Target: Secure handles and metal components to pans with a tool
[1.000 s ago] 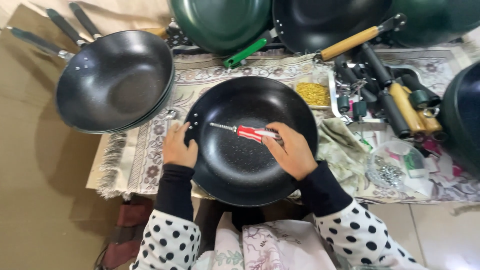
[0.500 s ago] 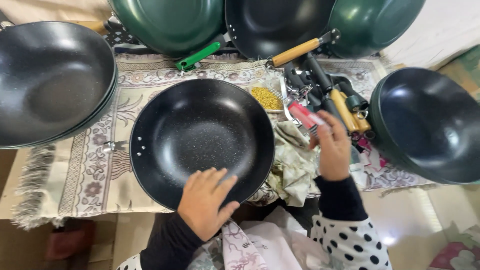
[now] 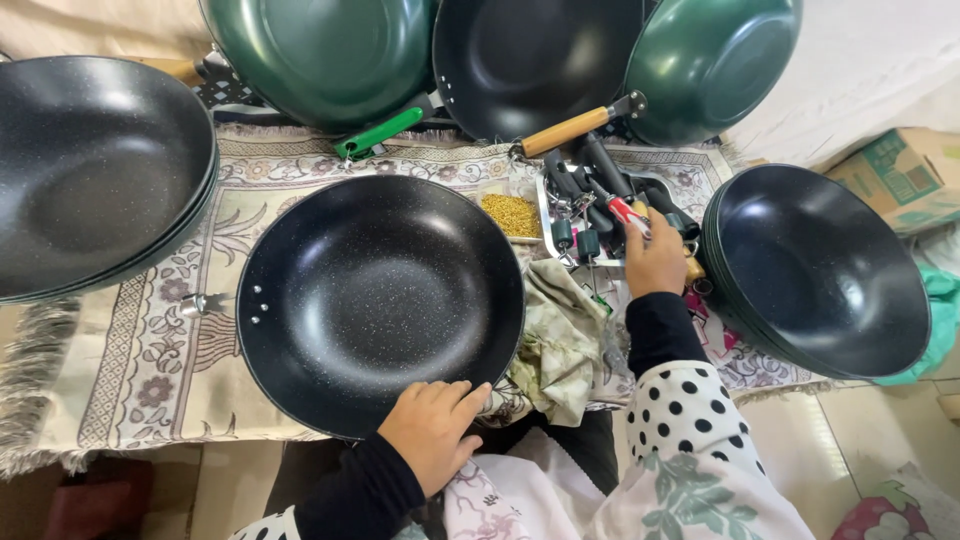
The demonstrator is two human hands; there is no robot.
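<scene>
A black speckled pan [image 3: 375,300] without a handle lies on a patterned cloth [image 3: 150,350] in front of me. My left hand [image 3: 432,430] rests on its near rim, fingers curled over the edge. My right hand [image 3: 655,258] reaches to the right over a metal tray [image 3: 548,215] of black pan handles [image 3: 585,185]. It holds a red-handled screwdriver [image 3: 622,208] whose tip points up and left among the handles. Both sleeves are black under white fabric with black dots.
A stack of black pans [image 3: 95,170] sits at left and another black pan [image 3: 820,270] at right. Green pans [image 3: 320,55] and a black one [image 3: 535,60] line the back. A dish of small yellow pieces [image 3: 512,213], a crumpled rag [image 3: 560,340] and a cardboard box [image 3: 895,175] lie nearby.
My right hand carried the screwdriver out of the pan and over to the tray of handles at right. My left hand slid from the pan's left rim to its near rim.
</scene>
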